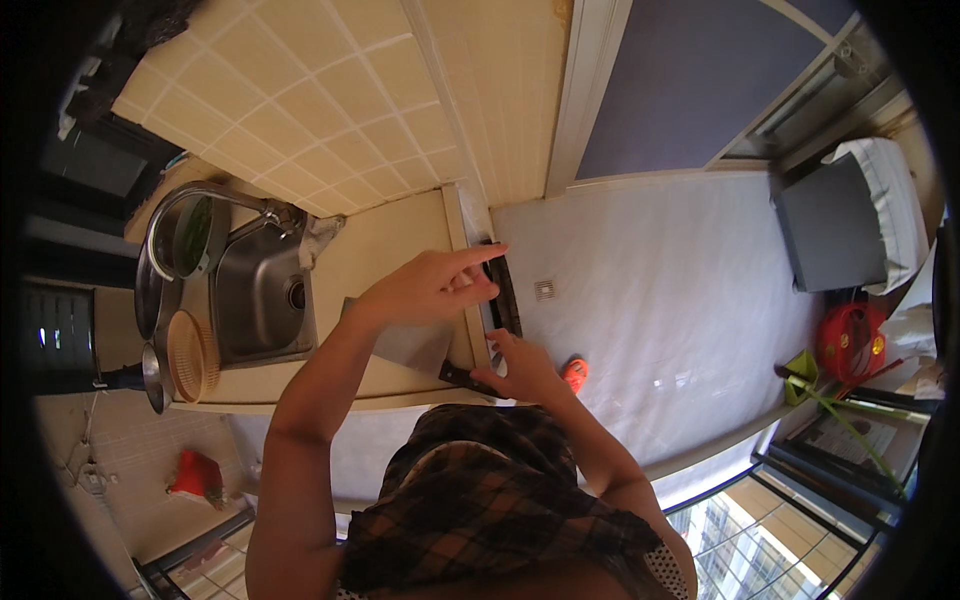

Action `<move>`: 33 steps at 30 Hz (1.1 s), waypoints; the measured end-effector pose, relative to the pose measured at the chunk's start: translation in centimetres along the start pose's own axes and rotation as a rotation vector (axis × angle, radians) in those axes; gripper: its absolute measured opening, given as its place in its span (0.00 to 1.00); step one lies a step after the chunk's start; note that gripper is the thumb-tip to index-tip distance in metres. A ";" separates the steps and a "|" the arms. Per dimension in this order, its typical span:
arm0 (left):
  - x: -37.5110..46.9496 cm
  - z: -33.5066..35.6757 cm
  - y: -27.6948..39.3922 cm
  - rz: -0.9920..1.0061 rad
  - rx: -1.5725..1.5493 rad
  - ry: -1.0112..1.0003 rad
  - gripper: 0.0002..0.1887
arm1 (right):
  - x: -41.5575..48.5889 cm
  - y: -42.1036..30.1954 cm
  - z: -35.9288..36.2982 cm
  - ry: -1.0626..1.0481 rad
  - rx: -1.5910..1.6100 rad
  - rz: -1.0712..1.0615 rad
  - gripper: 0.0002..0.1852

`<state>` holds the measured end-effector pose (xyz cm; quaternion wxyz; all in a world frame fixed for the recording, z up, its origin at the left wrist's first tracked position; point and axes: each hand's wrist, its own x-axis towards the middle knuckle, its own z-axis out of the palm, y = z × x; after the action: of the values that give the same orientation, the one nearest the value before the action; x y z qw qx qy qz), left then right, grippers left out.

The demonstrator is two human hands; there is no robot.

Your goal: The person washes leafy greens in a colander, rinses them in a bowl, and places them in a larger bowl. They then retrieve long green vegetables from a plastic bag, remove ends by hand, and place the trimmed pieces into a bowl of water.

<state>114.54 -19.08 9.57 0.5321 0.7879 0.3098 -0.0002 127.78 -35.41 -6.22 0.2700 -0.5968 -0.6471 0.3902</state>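
Observation:
My left hand [439, 285] is over the counter's right end, its index finger stretched out to the right and the other fingers partly curled; I see nothing held in it. Beneath it a cleaver lies on the pale counter [390, 236], its broad metal blade [412, 343] partly hidden by my hand and wrist. My right hand [517, 364] is at the counter's edge, thumb and fingers apart, beside the end of the cleaver's black handle [466, 376]. Whether the thumb touches the handle cannot be told.
Left of the counter's bare stretch are a steel sink [259, 292] with a curved faucet [217, 187], a grey cloth [321, 238], a colander with greens [199, 236] and a yellow plastic basket [191, 356]. A tiled wall [322, 97] rises beyond. An orange shoe [575, 373] is on the floor.

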 end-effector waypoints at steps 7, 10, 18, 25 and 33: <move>-7.6 4.9 0.5 -0.014 -0.212 0.196 0.20 | -1.5 -2.6 0.6 -0.304 -0.338 -0.085 0.36; -10.1 7.9 2.2 -0.018 -0.216 0.091 0.14 | -1.2 -0.6 1.6 -0.252 -0.245 -0.237 0.31; -9.4 20.5 -1.1 -0.217 -0.795 -0.118 0.15 | -4.7 0.0 -9.2 -0.118 0.158 -0.142 0.19; 5.4 32.5 -18.1 -0.408 -2.002 0.608 0.28 | -8.5 4.5 -18.4 0.168 0.357 0.176 0.16; 20.9 32.7 -32.0 -0.206 -2.807 1.529 0.50 | -9.3 10.7 -16.6 0.207 0.521 0.440 0.11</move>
<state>126.60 -28.56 -38.33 -0.5261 0.5102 -0.2952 -0.6130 148.65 -41.65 -4.82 0.3868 -0.6694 -0.3507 0.5285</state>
